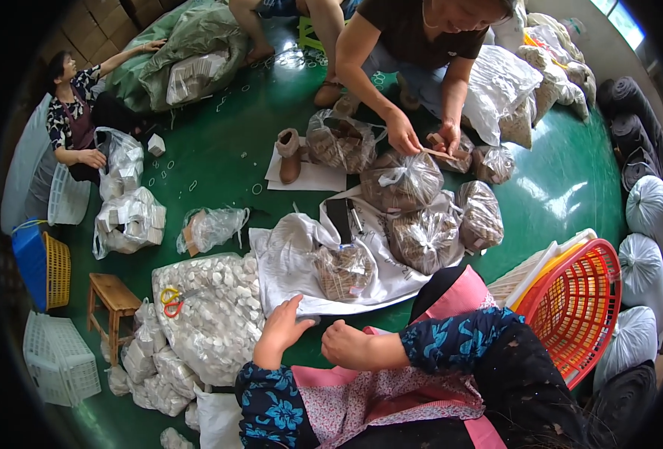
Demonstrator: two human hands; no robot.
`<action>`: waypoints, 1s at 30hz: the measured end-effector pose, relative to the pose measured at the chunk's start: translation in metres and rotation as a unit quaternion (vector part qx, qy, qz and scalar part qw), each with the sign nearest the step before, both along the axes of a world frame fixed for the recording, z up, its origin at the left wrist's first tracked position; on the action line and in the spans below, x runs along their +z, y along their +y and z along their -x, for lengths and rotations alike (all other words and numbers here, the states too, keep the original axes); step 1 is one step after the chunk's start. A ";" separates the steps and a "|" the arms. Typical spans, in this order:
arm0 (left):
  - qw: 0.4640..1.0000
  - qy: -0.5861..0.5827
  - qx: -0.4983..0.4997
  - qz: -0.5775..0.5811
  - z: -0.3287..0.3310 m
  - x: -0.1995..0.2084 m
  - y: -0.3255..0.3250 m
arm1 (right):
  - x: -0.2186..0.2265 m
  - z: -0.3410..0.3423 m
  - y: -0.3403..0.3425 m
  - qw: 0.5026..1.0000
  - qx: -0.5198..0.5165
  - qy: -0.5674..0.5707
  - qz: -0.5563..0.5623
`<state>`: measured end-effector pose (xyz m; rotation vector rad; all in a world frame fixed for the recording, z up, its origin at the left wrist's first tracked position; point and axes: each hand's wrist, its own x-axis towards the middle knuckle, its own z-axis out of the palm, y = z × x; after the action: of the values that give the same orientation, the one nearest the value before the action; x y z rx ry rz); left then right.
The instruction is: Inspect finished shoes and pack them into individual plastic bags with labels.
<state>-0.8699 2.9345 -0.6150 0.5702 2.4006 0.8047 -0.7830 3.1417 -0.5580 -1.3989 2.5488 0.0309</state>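
My left hand (pixel 280 331) is held over the near edge of a white cloth sack (pixel 283 243), its fingers stretched out and the thumb apart. Close beside it, in front of my lap, my right hand (pixel 348 346) is closed with curled fingers; whether anything is inside cannot be seen. Just beyond both hands, a clear bag of brown pieces (pixel 344 271) rests on the sack. To the left, a large clear bag full of whitish pieces (pixel 215 329) carries scissors (pixel 171 302) with yellow and orange handles. A dark phone-like slab (pixel 339 218) lies farther back on the sack.
Across from me a person's hands (pixel 428 142) handle brown strips above several tied bags (pixel 402 183). A brown boot (pixel 289 161) stands on white sheets. Red baskets (pixel 578 307) are at right, a wooden stool (pixel 114 295) at left. Another person (pixel 77 120) sits far left.
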 end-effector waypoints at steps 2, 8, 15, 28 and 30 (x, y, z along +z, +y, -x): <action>1.000 -0.009 -0.003 0.011 -0.009 0.001 -0.006 | 0.001 -0.012 -0.002 0.999 -0.004 0.033 0.017; 0.999 -0.024 0.005 0.038 -0.005 0.010 -0.001 | -0.006 -0.007 -0.004 1.000 -0.006 -0.010 -0.010; 1.000 -0.013 -0.006 0.019 -0.005 0.001 -0.004 | -0.007 -0.010 -0.004 1.000 -0.010 -0.003 -0.010; 1.000 -0.017 -0.004 0.025 -0.002 0.002 -0.001 | -0.008 -0.003 -0.004 1.000 0.003 0.022 0.010; 0.999 -0.022 0.000 0.031 -0.002 0.004 -0.003 | -0.007 -0.002 -0.005 1.000 0.005 0.018 0.009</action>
<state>-0.8674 2.9316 -0.6112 0.5233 2.3769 0.7326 -0.7806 3.1367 -0.5650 -1.4309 2.5770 0.0346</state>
